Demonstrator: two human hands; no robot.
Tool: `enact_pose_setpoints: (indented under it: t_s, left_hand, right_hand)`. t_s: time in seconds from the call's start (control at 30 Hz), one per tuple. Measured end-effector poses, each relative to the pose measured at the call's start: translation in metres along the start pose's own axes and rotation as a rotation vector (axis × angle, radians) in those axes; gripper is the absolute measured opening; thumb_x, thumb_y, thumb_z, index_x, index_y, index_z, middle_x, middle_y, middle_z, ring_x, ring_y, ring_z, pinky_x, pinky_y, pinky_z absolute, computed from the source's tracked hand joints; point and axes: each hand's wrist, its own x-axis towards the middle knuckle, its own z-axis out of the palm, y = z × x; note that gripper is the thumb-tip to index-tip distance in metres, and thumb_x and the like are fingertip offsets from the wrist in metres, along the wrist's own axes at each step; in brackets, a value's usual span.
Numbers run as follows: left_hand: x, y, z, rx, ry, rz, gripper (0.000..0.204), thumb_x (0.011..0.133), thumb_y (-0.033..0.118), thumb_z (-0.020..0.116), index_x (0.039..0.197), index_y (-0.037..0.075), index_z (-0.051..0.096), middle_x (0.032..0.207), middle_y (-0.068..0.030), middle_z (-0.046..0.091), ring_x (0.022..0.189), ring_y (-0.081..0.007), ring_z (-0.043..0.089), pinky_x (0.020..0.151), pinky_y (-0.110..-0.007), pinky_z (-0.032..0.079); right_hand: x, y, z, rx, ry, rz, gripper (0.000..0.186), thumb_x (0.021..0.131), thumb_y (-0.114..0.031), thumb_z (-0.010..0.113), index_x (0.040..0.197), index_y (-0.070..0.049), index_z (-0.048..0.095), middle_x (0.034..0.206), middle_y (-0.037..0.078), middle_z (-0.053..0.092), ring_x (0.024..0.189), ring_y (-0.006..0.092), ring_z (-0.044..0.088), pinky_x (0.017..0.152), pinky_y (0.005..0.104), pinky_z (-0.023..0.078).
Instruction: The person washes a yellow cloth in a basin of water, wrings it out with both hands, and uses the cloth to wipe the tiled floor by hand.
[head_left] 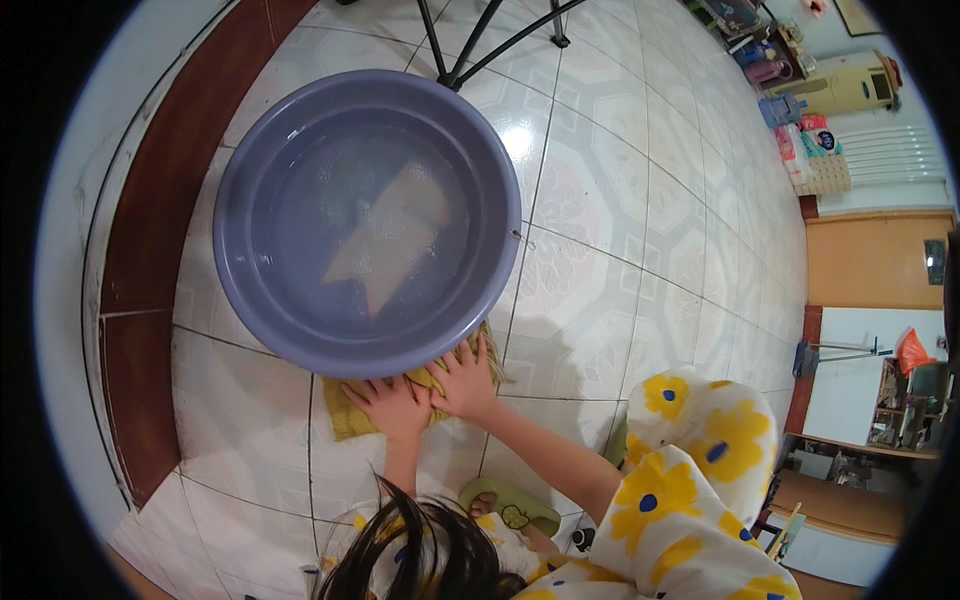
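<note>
A large purple basin of cloudy water stands on the floor, with a pale piece in the water that I cannot clearly make out. A folded yellow-green cloth lies at the basin's near edge, partly hidden under it. My left hand rests flat on this cloth, fingers apart. Just to its right, my right hand also presses on the cloth with spread fingers, their tips close to the basin's rim. The two hands are very near each other.
Black metal legs stand beyond the basin on the tiled floor. A dark red skirting step runs along the left. A green slipper shows below my hands. Along the right are packages, a wooden door and cluttered shelves.
</note>
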Motion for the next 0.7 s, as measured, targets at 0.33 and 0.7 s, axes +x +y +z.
enact_pose_setpoints:
  t_s: [0.33,0.7]
  left_hand:
    - [0.018,-0.006,-0.007,0.119,0.049,0.045,0.062,0.073,0.03,0.041,0.127,-0.001,0.037,0.132,-0.0263,0.032,0.121,-0.0501,0.024,0.101,-0.062,0.014]
    - [0.004,0.021,0.007,0.184,0.01,-0.061,0.062,0.077,0.029,0.037,0.129,-0.003,0.032,0.135,-0.0295,0.025,0.125,-0.0481,0.021,0.1,-0.062,0.013]
  right_hand:
    - [0.021,-0.001,-0.011,0.015,-0.106,-0.057,0.054,0.073,-0.042,0.049,0.121,-0.018,0.049,0.132,0.01,0.037,0.127,0.0376,0.02,0.099,0.0659,0.006]
    - [0.012,0.026,-0.009,0.09,0.053,-0.179,0.062,0.07,-0.039,0.056,0.128,-0.022,0.043,0.139,0.008,0.03,0.132,0.0338,0.016,0.102,0.0606,0.01]
